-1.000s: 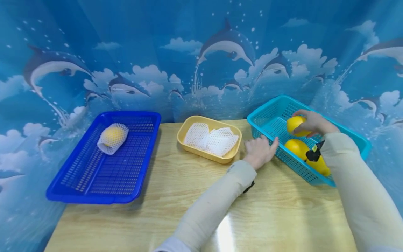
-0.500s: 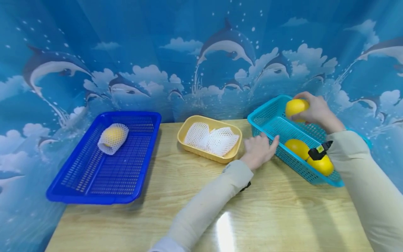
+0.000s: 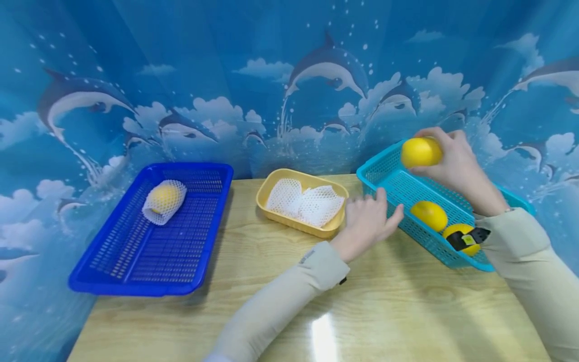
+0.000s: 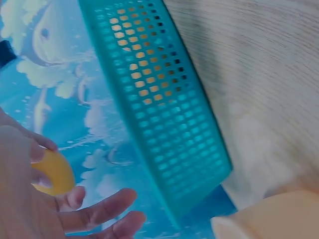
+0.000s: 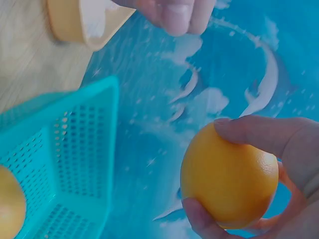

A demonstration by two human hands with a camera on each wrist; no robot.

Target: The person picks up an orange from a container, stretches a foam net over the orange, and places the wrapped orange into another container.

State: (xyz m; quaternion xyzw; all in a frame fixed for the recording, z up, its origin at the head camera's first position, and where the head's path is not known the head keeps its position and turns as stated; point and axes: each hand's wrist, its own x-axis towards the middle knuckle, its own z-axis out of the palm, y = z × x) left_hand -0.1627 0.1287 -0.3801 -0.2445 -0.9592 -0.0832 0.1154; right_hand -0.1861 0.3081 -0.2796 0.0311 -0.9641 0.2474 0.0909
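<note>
My right hand (image 3: 459, 161) holds a smooth, yellow oval fruit (image 3: 420, 152) above the far side of the teal basket (image 3: 425, 239). In the right wrist view, thumb and fingers curl round this fruit (image 5: 229, 177). Two more yellow fruits lie in the basket: one fruit (image 3: 428, 215) in plain sight, the other partly hidden by the black wrist strap. My left hand (image 3: 362, 221), fingers extended and holding nothing, hovers between the teal basket and a small yellow tray (image 3: 300, 230). White foam nets (image 3: 316, 203) lie in that tray.
At the left, a dark blue basket (image 3: 176, 256) contains a yellow fruit in a white foam net (image 3: 164, 201). All the containers stand on a wooden table (image 3: 253, 271). A blue dolphin-print curtain (image 3: 271, 75) hangs behind and at the sides.
My right hand has lifted the yellow fruit up out of the teal basket and drawn it slightly left. My left hand has shifted slightly left and nearer, away from the basket rim.
</note>
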